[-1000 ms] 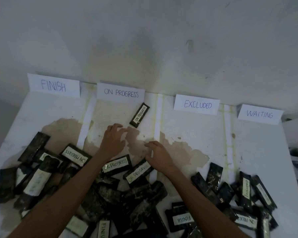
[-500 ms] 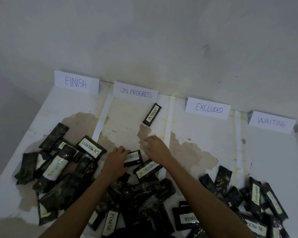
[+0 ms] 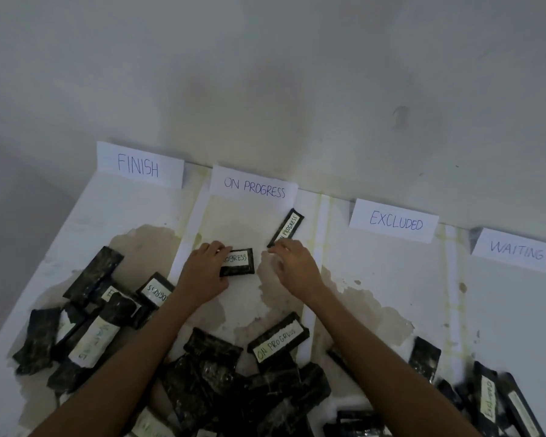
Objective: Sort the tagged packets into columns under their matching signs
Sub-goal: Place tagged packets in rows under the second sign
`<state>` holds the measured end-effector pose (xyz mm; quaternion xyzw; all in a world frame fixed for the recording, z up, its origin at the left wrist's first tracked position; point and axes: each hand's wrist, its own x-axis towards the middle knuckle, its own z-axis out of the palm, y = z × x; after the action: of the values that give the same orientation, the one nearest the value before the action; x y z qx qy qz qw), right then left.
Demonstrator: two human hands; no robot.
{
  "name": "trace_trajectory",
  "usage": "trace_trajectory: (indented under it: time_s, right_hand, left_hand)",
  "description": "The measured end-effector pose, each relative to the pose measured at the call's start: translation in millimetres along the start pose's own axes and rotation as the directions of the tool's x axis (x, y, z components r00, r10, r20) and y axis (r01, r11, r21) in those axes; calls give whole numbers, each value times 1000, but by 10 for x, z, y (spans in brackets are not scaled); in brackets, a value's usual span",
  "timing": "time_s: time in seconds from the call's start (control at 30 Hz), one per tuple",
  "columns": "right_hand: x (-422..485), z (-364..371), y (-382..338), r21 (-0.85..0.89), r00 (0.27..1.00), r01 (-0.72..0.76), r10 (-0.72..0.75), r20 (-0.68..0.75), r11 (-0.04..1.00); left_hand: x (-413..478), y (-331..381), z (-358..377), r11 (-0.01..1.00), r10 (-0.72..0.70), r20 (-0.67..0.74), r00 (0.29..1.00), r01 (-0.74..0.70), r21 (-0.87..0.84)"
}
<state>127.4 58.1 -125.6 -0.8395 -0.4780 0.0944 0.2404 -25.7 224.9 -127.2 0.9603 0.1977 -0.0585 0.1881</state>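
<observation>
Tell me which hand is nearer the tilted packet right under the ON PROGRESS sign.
Right. The right hand is just below the tilted packet, fingers near its lower end. The left hand is farther, down to its left, gripping another ON PROGRESS packet.

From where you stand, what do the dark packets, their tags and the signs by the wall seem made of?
The dark packets look like thin plastic film or foil, glossy: their crinkles catch small highlights. Their tags seem matte white paper with handwriting, maybe under clear tape; hard to tell. The signs look like plain matte white paper lettered in pen.
</observation>
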Motion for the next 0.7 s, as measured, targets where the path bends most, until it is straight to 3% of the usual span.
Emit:
trace_trajectory:
  time_s: [0.27,0.53,0.7]
  right_hand:
    - [505,53,414,-285,986,-21,68,155,958]
    - [586,157,315,-295,954,-300,284,-95,907]
    - [596,212,251,-272,928,-372,351,-124,888]
  left_hand:
    - [725,-187,-44,1000,26,-5,1000,-26,-15]
    - [1052,-265,-38,994,86,-22,996,-87,-61]
    - [1030,-277,-44,995,83,-31,996,-85,-55]
